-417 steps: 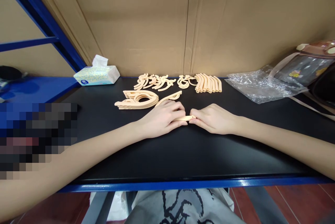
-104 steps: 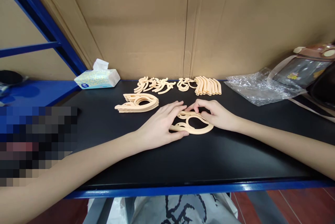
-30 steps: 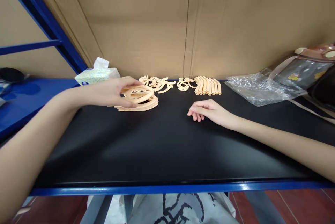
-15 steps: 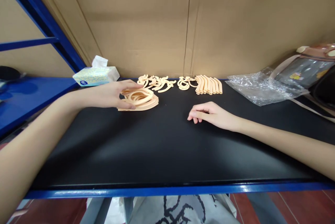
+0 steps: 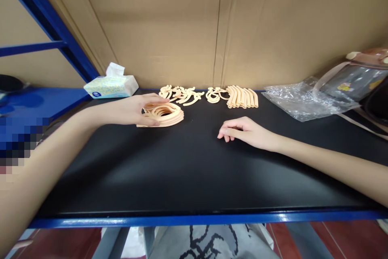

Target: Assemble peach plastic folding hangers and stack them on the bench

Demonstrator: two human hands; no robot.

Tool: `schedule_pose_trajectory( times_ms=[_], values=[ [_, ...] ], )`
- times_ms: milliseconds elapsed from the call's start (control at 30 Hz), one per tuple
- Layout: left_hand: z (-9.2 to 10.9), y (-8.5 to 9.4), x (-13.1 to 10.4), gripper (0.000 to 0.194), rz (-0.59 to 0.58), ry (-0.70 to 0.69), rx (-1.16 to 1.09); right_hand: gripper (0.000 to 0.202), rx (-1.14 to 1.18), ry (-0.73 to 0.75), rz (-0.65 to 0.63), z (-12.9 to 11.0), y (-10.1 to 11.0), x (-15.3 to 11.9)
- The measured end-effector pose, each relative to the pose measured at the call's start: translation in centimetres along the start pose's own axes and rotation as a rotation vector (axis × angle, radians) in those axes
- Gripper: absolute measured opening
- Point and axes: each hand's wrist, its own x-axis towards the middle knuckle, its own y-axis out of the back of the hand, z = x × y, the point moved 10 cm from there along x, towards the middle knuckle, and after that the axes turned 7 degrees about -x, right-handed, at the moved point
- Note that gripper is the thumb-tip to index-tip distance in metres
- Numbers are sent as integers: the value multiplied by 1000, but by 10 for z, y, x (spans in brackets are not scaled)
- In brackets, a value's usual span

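Note:
My left hand (image 5: 142, 110) reaches in from the left, thumb and fingers closed around the left side of a stack of curved beige strips (image 5: 171, 119). These loop-like pieces lie on top of one another, with a gap in their middle; their left ends are hidden by the hand. Resting on the black tabletop (image 5: 194, 170) to the right is my right hand (image 5: 239, 130). Its fingers are loosely curled together and nothing shows in them. Behind the stack lie several small curved beige pieces (image 5: 189, 96).
A row of beige tube-like pieces (image 5: 242, 97) lies at the back, beside some beige loops (image 5: 213, 95). The tissue pack (image 5: 110, 85) stands at back left. On the right are a crumpled clear plastic bag (image 5: 303, 99) and a clear bottle with a strap (image 5: 354, 79). Cardboard (image 5: 169, 28) forms the back wall.
My left hand has shifted slightly right on the stack, and the upper strips sit a little differently, with the middle gap more open. My right hand has stayed in place.

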Motion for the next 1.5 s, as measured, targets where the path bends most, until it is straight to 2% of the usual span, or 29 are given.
schedule_pose_trajectory(
  times_ms=[533, 600, 700, 833, 1133, 1367, 1500],
  values=[
    [9, -4, 1, 65, -36, -73, -28, 33, -29, 21, -1, -2, 0, 1],
    [3, -3, -1, 74, -47, -37, -14, 33, -35, 19, -1, -2, 0, 1],
    [-18, 3, -6, 90, -46, 108, 51, 32, -44, 18, 2, -2, 0, 0],
    [-34, 12, -10, 92, -28, 191, 103, 32, -45, 19, 1, -1, 0, 0],
    [-37, 8, -10, 95, -65, 246, 126, 33, -61, 32, 4, -2, 1, 0],
    [-30, 3, -9, 91, -99, 212, 106, 33, -70, 42, 0, -5, 1, -1],
    [-30, 5, -8, 92, -80, 219, 94, 32, -73, 37, -1, -5, 1, -1]
  ],
)
